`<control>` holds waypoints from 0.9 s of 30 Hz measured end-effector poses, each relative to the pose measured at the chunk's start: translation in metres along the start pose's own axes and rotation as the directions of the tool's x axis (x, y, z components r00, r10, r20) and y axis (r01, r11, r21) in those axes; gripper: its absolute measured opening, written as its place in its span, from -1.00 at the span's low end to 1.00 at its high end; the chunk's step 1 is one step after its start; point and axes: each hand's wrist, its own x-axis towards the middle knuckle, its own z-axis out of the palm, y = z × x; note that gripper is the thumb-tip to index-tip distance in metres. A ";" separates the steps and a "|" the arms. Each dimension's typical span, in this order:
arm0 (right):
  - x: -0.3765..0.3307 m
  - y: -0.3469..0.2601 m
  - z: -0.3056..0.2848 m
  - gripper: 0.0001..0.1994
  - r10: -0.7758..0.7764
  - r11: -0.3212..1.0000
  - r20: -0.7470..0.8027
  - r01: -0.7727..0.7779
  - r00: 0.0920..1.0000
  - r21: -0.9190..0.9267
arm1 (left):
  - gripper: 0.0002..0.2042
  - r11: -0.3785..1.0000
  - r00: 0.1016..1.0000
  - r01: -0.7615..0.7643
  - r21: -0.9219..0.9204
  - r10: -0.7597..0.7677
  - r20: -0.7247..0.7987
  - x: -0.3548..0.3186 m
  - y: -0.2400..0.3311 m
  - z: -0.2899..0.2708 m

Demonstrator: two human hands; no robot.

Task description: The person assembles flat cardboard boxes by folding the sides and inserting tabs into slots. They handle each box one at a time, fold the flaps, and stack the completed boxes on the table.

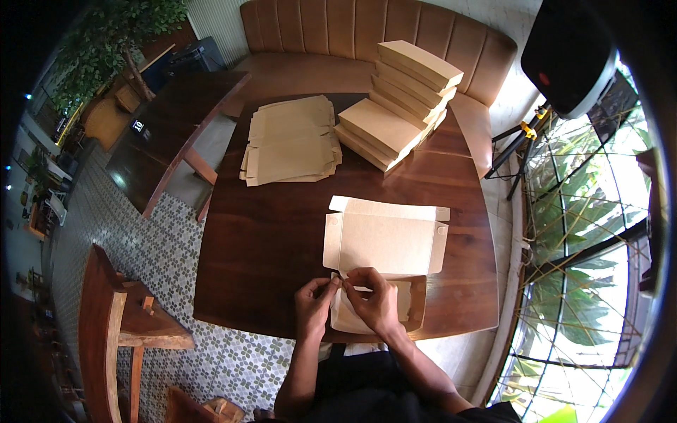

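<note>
Folding: flat cardboard box on wooden table
Left hand: pinching near flap
Right hand: pinching same flap

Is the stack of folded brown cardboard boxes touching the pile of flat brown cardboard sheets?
Apart. The head view shows a strip of dark wooden table between the pile of flat brown cardboard sheets and the stack of folded brown cardboard boxes.

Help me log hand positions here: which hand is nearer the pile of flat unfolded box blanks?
Left. The left hand lies below the pile of flat blanks, on its side of the table. The right hand sits further right, both pinching the open box blank.
</note>
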 end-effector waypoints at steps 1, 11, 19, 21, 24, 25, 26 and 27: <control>0.000 0.000 0.000 -0.79 0.000 1.000 -0.001 0.000 1.000 0.003 | -0.86 1.000 1.000 -0.003 0.005 0.003 -0.012 0.000 -0.001 0.001; -0.001 0.005 0.001 -0.82 0.076 0.994 0.024 -0.078 0.997 0.075 | -0.78 0.998 0.991 -0.055 0.029 0.058 -0.122 -0.007 -0.002 0.013; 0.005 0.011 -0.003 -0.77 0.092 0.994 0.054 -0.095 0.994 0.047 | -0.79 0.985 0.972 -0.157 0.070 0.167 -0.168 -0.008 -0.006 0.020; 0.004 0.010 -0.004 -0.77 0.092 0.995 0.063 -0.093 0.994 0.021 | -0.77 0.993 0.979 -0.116 0.037 0.121 -0.164 -0.010 -0.006 0.016; 0.004 0.007 -0.006 -0.76 0.098 0.994 0.081 -0.095 0.992 -0.048 | -0.78 1.000 0.995 -0.013 -0.015 0.011 -0.095 -0.011 0.001 0.003; 0.004 0.007 -0.007 -0.76 0.090 0.995 0.087 -0.086 0.992 -0.040 | -0.77 0.998 0.997 -0.042 0.040 0.045 -0.062 -0.011 0.003 0.001; 0.004 0.007 -0.007 -0.75 0.103 0.994 0.096 -0.099 0.990 -0.052 | -0.77 0.994 0.998 -0.039 0.098 0.045 -0.052 -0.012 0.005 0.000; 0.004 0.007 -0.007 -0.75 0.099 0.994 0.104 -0.094 0.990 -0.054 | -0.76 0.987 0.998 -0.036 0.156 0.044 -0.043 -0.014 0.007 -0.001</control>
